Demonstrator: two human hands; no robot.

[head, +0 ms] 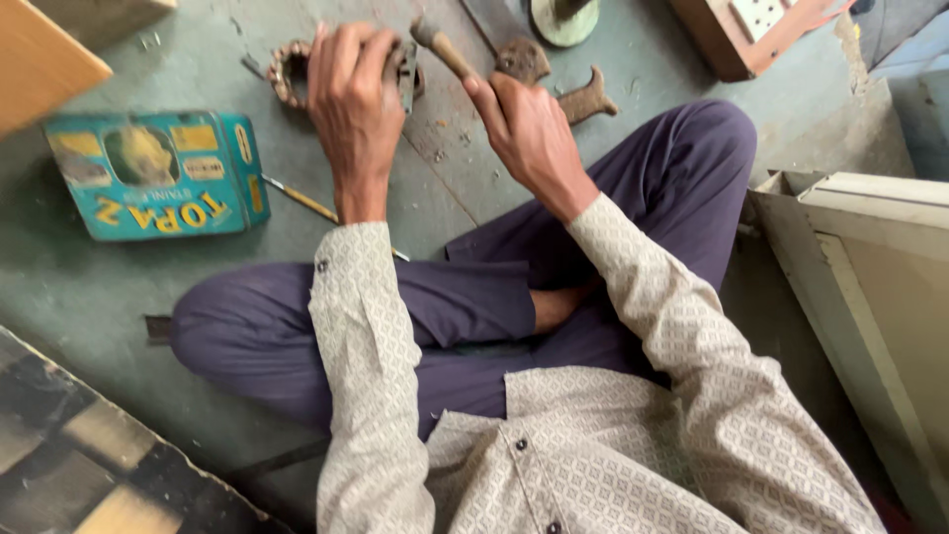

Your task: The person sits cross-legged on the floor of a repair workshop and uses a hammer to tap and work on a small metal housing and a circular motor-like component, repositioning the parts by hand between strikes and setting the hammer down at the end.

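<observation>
**Inspector:** What was recorded for the left hand?

**Assistant:** The left hand [354, 104] was seen far left of centre, fingers curled down over a metal piece [406, 74] on the floor [79, 287]. A ring-shaped part [287, 71] was noted just left of it, partly hidden. Whether the piece was gripped or only pressed could not be told.

**Inspector:** And the right hand?

**Assistant:** The right hand [529, 129] was found clenched around a wooden handle [442, 49], which was angled up and to the left. The handle's head was cut off by the frame edge.

**Inspector:** What lay beyond the hands?

**Assistant:** A rusty bracket [583, 99] was noted just right of the right hand, and a round disc [563, 20] at the far edge.

**Inspector:** Other items?

**Assistant:** A teal tin [158, 176] was recorded on the left, well apart from the hands. A thin stick [301, 201] lay between the tin and the left forearm. A pale panel [870, 287] was seen at the right. The person was seated cross-legged, in dark trousers and a patterned shirt.
</observation>
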